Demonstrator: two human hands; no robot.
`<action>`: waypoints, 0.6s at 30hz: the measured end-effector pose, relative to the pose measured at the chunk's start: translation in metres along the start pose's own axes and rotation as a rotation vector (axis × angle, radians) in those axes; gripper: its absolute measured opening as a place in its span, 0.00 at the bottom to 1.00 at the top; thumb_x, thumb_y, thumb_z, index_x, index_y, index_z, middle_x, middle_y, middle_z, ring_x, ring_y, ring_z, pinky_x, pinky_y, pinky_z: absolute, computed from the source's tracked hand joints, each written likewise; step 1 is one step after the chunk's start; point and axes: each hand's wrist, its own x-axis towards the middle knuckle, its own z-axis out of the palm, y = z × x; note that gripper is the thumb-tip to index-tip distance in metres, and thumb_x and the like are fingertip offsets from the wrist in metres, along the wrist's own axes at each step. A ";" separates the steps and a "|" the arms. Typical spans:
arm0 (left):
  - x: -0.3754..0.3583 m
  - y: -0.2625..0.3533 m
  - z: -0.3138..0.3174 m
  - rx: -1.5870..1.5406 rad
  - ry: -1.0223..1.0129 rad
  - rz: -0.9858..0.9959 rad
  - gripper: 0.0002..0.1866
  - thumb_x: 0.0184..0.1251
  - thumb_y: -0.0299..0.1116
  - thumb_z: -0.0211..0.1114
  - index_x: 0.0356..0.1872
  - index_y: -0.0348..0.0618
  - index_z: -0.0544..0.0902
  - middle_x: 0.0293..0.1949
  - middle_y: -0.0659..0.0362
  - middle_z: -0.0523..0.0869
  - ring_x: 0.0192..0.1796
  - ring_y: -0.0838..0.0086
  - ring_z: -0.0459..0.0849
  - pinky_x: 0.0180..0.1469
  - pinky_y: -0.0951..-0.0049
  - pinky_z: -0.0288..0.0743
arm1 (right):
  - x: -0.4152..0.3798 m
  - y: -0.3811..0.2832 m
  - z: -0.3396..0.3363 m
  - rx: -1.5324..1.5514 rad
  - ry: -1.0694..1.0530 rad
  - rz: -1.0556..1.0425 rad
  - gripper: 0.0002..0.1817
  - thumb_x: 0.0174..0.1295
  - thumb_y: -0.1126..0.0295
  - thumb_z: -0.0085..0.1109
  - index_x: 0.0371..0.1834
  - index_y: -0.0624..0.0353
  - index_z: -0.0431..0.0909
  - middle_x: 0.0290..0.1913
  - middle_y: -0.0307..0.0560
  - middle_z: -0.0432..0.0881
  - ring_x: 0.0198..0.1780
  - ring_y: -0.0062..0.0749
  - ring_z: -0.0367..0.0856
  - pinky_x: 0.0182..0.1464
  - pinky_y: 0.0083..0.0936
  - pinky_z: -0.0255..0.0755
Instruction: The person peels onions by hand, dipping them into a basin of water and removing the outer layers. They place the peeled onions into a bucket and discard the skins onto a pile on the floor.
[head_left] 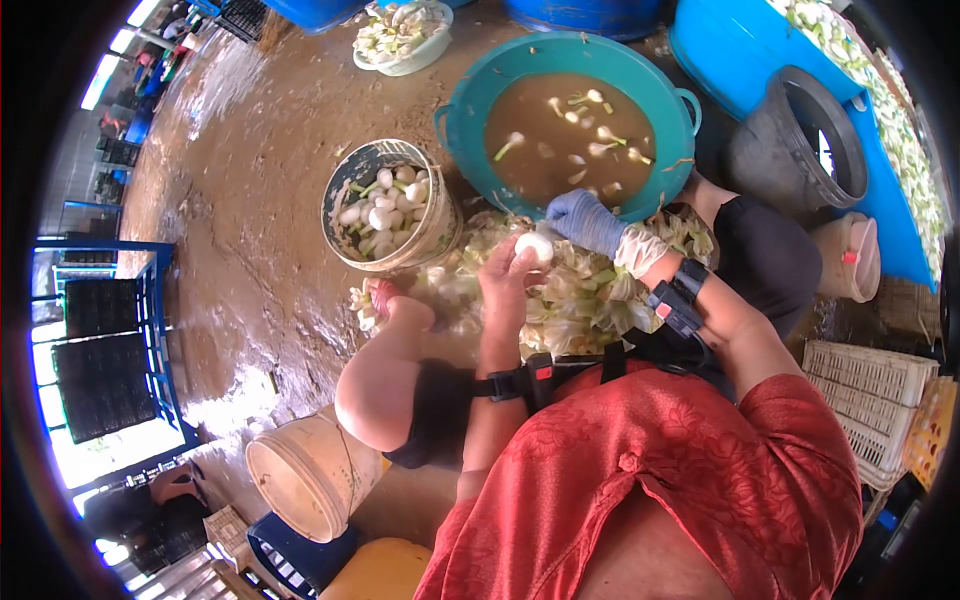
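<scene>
My bare left hand (508, 275) is closed around a peeled white garlic bulb (534, 247), thumb and fingers pressed to its sides. Just right of the bulb, my right hand (588, 222), in a blue-grey glove, is curled into a fist. Whatever its fingers hold is hidden. Beneath both hands lies a heap of pale garlic peelings (590, 300). A green tub (470, 150) of murky brown water stands in front, with several garlic bulbs (600, 148) floating in it. To the left, a dirty white bucket (440, 235) holds many peeled bulbs.
A pale bowl of peelings (402, 65) sits beyond the bucket. At right are a dark grey bucket (770, 150), a blue container (720, 60) and a cream crate (865, 400). A beige bucket (300, 480) lies tipped at lower left. The brown floor (240, 200) is wet.
</scene>
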 end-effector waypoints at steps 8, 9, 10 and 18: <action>-0.001 0.010 -0.005 -0.587 -0.383 -0.078 0.22 0.65 0.36 0.59 0.57 0.36 0.70 0.40 0.46 0.81 0.27 0.70 0.78 0.20 0.78 0.69 | 0.002 0.038 -0.019 -0.245 0.185 0.204 0.10 0.54 0.64 0.57 0.30 0.59 0.82 0.29 0.56 0.81 0.33 0.47 0.80 0.39 0.32 0.74; 0.001 0.011 -0.004 -0.588 -0.385 -0.080 0.22 0.65 0.36 0.59 0.57 0.36 0.70 0.40 0.46 0.81 0.27 0.70 0.78 0.20 0.78 0.69 | -0.001 0.035 -0.021 -0.246 0.185 0.206 0.10 0.54 0.64 0.57 0.30 0.59 0.82 0.29 0.56 0.81 0.33 0.47 0.80 0.39 0.32 0.74; 0.002 0.012 -0.004 -0.560 -0.379 -0.092 0.22 0.65 0.36 0.59 0.56 0.36 0.70 0.39 0.47 0.81 0.27 0.70 0.78 0.20 0.79 0.69 | -0.008 0.009 -0.025 0.264 0.142 0.148 0.10 0.54 0.65 0.59 0.33 0.60 0.82 0.30 0.55 0.81 0.33 0.45 0.81 0.39 0.31 0.74; 0.008 -0.002 -0.001 -0.249 -0.067 -0.158 0.21 0.67 0.38 0.57 0.54 0.33 0.71 0.30 0.58 0.79 0.24 0.79 0.72 0.21 0.83 0.62 | -0.016 -0.013 -0.002 0.094 0.018 -0.277 0.12 0.48 0.68 0.66 0.36 0.60 0.82 0.30 0.52 0.81 0.31 0.42 0.80 0.39 0.29 0.73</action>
